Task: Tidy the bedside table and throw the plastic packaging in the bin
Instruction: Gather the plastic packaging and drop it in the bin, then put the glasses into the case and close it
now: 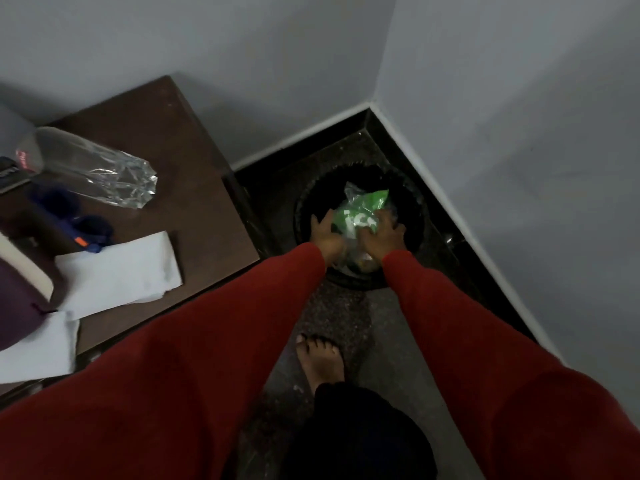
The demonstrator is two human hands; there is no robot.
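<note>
A round black bin (301,209) stands on the floor in the room corner. Inside its mouth lies green and clear plastic packaging (360,213) with white lettering. My left hand (325,233) rests on the packaging's left side and my right hand (381,235) presses on its right side, both over the bin. Whether the fingers close around the plastic is hard to tell; both touch it. The dark brown bedside table (194,188) stands to the left of the bin. A clear plastic wrapper (104,174) lies on the table's back left part.
White papers (117,268) lie on the table's front, with a blue object (79,223) behind them and a purple thing (17,306) at the left edge. Grey walls meet behind the bin. My bare foot (322,362) stands on the speckled floor in front of the bin.
</note>
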